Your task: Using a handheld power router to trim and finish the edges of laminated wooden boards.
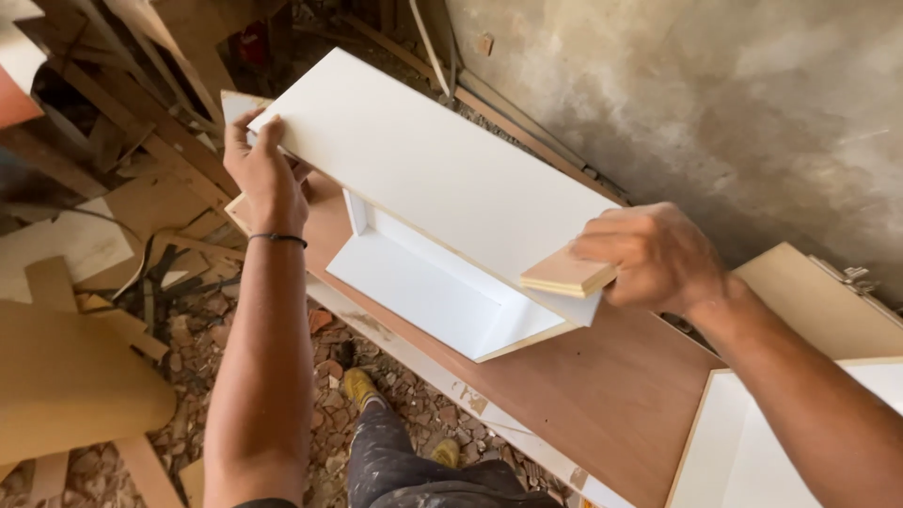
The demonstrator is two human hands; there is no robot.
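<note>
Head view: left hand (266,174), arm stretched forward, has its grip closed over the far end of a white box (442,212) lying tilted on the brown desk (602,395). Right hand (654,256) reaches in from the right, its grip pinching a small wooden block (567,274) pressed against the box's near corner.

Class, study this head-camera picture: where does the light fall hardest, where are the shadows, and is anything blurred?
Head view: daylight falls brightest on the white panel; shadow fills the open white box beneath it; the left hand and right hand look sharp; the scrap pile at upper left is dim.
</note>
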